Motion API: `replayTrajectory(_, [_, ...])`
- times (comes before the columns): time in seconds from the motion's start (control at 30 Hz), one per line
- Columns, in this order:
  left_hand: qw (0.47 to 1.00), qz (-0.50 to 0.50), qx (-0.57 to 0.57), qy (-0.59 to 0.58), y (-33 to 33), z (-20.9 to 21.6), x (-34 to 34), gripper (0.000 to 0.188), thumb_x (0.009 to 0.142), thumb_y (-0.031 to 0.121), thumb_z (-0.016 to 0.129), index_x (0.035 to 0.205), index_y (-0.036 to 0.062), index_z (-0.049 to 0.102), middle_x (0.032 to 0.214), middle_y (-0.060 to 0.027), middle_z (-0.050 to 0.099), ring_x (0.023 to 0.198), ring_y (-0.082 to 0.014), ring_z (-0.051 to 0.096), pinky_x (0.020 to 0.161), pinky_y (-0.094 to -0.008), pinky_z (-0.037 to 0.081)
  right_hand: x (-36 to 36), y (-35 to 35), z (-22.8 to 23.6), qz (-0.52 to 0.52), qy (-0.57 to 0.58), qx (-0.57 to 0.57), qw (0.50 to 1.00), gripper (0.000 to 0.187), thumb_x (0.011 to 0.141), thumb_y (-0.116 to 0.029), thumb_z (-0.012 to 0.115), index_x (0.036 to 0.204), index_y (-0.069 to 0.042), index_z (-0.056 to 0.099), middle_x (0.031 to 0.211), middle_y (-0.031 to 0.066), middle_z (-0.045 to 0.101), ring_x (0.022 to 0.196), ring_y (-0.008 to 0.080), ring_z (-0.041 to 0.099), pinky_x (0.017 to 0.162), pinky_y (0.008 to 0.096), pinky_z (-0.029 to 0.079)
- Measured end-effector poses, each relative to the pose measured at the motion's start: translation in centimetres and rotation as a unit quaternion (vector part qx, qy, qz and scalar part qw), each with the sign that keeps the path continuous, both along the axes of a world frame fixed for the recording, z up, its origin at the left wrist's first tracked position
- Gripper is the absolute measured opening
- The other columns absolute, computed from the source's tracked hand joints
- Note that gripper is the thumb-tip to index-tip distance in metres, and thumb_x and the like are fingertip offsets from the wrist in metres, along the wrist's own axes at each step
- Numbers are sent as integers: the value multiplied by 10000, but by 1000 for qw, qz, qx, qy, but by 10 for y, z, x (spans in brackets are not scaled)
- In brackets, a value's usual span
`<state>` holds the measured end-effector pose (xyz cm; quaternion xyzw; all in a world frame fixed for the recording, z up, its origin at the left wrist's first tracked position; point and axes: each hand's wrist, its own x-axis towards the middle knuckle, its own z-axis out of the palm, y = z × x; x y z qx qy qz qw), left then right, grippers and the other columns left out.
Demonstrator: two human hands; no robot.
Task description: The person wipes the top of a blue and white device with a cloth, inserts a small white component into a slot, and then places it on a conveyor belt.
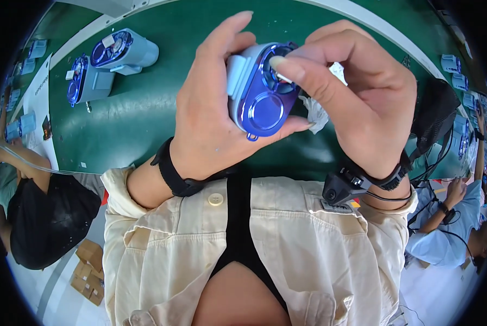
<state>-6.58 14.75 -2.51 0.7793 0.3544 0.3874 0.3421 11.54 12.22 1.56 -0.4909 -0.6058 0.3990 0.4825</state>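
My left hand (202,111) is wrapped round a light blue plastic case (236,76) with a glossy dark blue top (266,111). The top has two round parts and faces up toward me; a small loop sticks out at its near end. My right hand (357,81) is closed in a pinch over the farther round part, thumb and forefinger together. A small whitish bit shows under the thumb, too hidden to name. Beside the right palm lies a crumpled white scrap (315,114), with another white piece (338,71) above it, partly covered by the hand.
Two similar blue cases (140,53) (99,84) rest on the green tabletop (151,119) at the far left. A black bag-like bundle (436,111) with cables lies by my right wrist. Co-workers sit at both sides (53,217) (455,217); cardboard boxes (88,271) are on the floor at left.
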Motion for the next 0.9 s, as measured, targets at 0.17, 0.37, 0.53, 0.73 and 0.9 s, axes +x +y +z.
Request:
replayTrajectory(0.17, [1000,8,13,20,-3,-2,-2,1084,559,206,945,1422,15,317,1249,-171,525,1106,-243,573,949,-345,465,-1,3,-5,1,-37,65,997,96,789,58,719,877,40,685,826,64,615,761,122,556,671,233,429])
replayTrajectory(0.37, [999,0,21,34,-6,-3,-3,1082,564,198,942,1420,9,307,1253,-174,526,1111,-245,572,954,-348,462,1,6,-1,4,-207,184,961,168,727,43,756,887,32,707,794,73,609,697,154,553,611,252,428])
replayTrajectory(0.53, [998,-4,37,44,-5,-1,-5,1082,568,191,939,1418,4,298,1256,-176,527,1116,-246,571,958,-350,460,-12,-1,16,-16,-442,315,839,252,664,31,777,908,28,716,774,80,611,643,171,547,553,273,428])
replayTrajectory(0.73, [996,-3,67,53,-4,4,-9,1081,572,183,936,1417,-2,287,1260,-178,529,1122,-247,570,963,-353,458,-13,-8,15,-27,-376,235,896,312,699,-11,774,999,32,701,846,94,645,686,183,577,588,275,466])
replayTrajectory(0.9, [994,-13,90,58,-3,7,-7,1080,576,177,933,1415,-7,279,1263,-181,530,1126,-249,569,967,-355,455,-4,12,-13,25,71,122,990,388,832,-58,703,1203,17,623,1048,106,653,888,179,620,770,267,507])
